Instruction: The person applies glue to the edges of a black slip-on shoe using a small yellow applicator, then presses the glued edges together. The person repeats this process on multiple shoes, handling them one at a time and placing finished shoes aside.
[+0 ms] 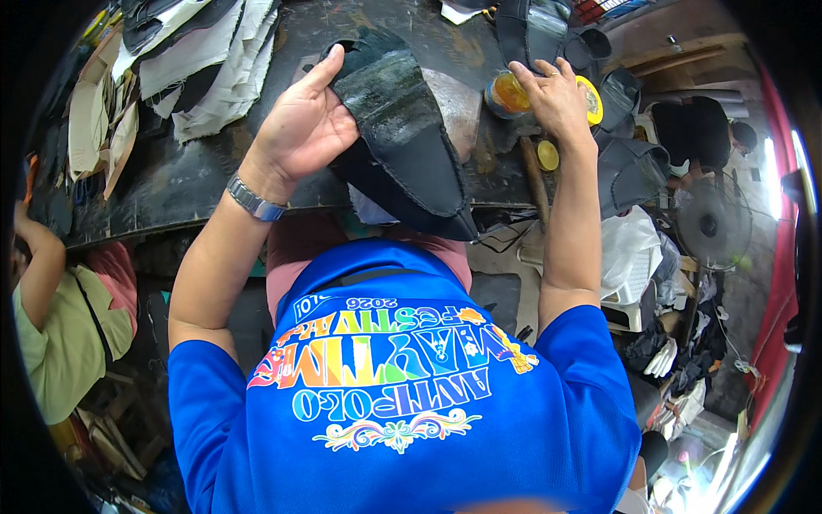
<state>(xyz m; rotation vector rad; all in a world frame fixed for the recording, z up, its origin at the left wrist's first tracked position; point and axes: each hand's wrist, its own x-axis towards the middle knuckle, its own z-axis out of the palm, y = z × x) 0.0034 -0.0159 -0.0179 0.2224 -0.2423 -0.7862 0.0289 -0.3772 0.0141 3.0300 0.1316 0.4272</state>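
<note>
My left hand (312, 128) is closed on the edge of a black shoe upper (398, 137), its thumb pointing up and its palm partly showing. The upper is pointed toward me and overhangs the table's near edge. A wet-looking, glossy patch covers its far half. To the right, my right hand (558, 98) reaches over a clear jar (507, 92) with amber contents, its fingers stretched and apart. Beside that hand shows a yellow round rim or lid (591, 100); whether it belongs to the same jar, I cannot tell. A smaller yellow disc (548, 155) lies near my right wrist.
Cut fabric and board pieces (210, 77) pile up at the far left of the dark table (205, 184). More black shoe uppers (629, 171) lie at the right, near a fan (709, 224). Another person's arm (41, 265) shows at the left edge.
</note>
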